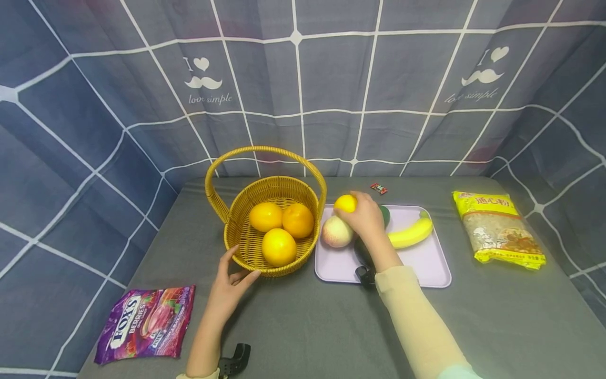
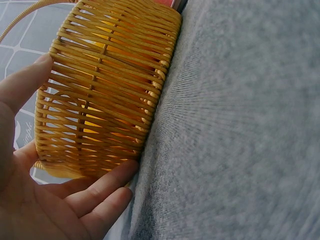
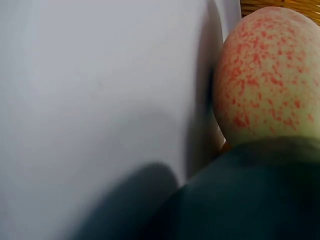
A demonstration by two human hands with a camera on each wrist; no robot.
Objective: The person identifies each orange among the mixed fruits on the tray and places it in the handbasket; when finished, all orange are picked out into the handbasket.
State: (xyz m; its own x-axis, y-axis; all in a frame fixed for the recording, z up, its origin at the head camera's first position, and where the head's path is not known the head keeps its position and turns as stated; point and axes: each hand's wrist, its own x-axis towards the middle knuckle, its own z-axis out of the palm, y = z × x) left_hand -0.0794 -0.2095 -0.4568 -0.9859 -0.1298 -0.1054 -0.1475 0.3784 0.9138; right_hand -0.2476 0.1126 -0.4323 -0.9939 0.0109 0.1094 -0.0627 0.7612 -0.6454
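My right hand (image 1: 366, 216) grips a yellow-orange orange (image 1: 346, 203) above the back left of a lilac tray (image 1: 426, 271). Just below it on the tray is a pale peach (image 1: 337, 232), red-speckled in the right wrist view (image 3: 270, 75). Dark green avocados (image 1: 362, 251) are partly hidden under my right arm, and a banana (image 1: 412, 234) lies to their right. With fingers spread, my left hand (image 1: 229, 287) rests against the front left of a wicker basket (image 1: 246, 255); its thumb touches the rim in the left wrist view. Three oranges (image 1: 279, 247) sit inside.
A purple candy bag (image 1: 147, 323) lies at the front left. On the right is a yellow bag of pasta (image 1: 499, 229). One small wrapped candy (image 1: 379, 188) lies behind the tray. The basket's tall handle (image 1: 265, 150) arches up near the curtain (image 1: 331, 79).
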